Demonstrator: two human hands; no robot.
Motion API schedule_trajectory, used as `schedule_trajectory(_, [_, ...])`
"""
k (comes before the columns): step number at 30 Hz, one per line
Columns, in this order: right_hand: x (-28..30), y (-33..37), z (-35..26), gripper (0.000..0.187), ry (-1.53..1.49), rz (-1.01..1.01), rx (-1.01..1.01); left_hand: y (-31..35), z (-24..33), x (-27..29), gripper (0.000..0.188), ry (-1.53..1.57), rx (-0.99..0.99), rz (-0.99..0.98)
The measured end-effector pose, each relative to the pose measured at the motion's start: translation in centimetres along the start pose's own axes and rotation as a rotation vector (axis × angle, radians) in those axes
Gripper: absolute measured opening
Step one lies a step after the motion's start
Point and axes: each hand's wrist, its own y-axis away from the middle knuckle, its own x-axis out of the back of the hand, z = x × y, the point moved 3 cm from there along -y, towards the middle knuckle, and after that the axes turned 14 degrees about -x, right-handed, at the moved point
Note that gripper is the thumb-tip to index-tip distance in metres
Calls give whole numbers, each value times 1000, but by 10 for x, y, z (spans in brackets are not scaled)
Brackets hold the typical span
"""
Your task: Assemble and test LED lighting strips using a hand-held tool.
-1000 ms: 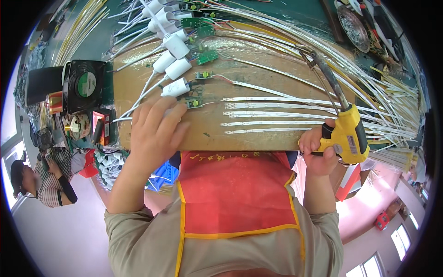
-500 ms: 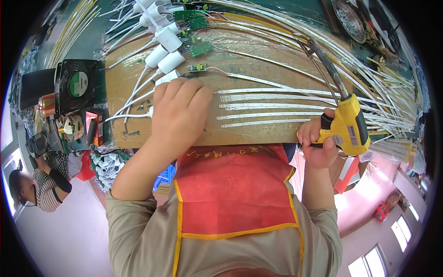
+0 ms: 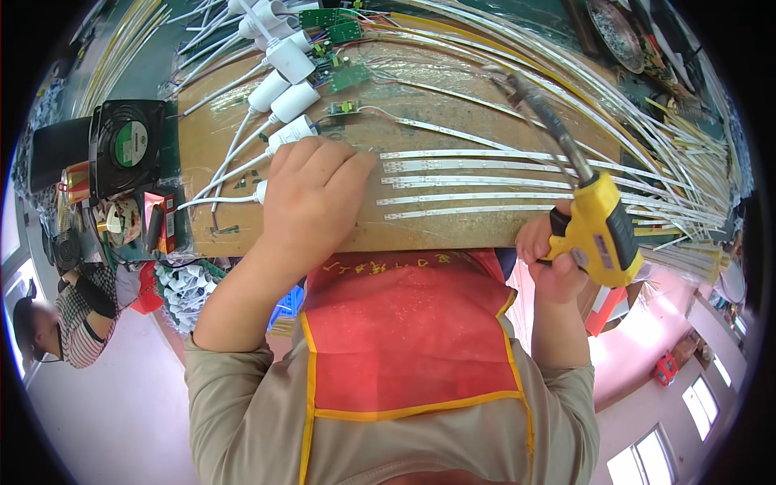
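Note:
My left hand [image 3: 315, 194] is closed, knuckles up, over a white plastic cap [image 3: 260, 192] with a white cable; most of the cap is hidden under the palm and fingers. In my right hand [image 3: 556, 257] is a yellow and black soldering gun [image 3: 605, 230], gripped by its handle with the long metal barrel slanting up and left over the board. Between the hands lie several white LED strips [image 3: 461, 182] side by side, their left ends near my left fingers. Just beyond that hand, a small green circuit board [image 3: 345, 107] is wired to an LED strip.
A brown work board [image 3: 242, 174] covers the table. White tube caps [image 3: 291, 61] with cables are heaped far left of centre. At left stands a black fan [image 3: 127, 152] by a red box [image 3: 162, 220]. More strips [image 3: 679, 153] bunch at right. Another person [image 3: 73, 323] sits at far left.
The soldering gun has swung left and tipped slightly down, its barrel blurred by motion. My left hand stays over the cap, almost unmoved. The view has shifted a little.

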Motion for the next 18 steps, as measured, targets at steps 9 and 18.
schedule_trajectory(9, [-13,25,12,37,208,-173,-282,3,2,-7,27,21,1,13])
schedule_trajectory(18, [-6,38,23,31,292,-118,-412,2,1,-6,30,52,-10,7])
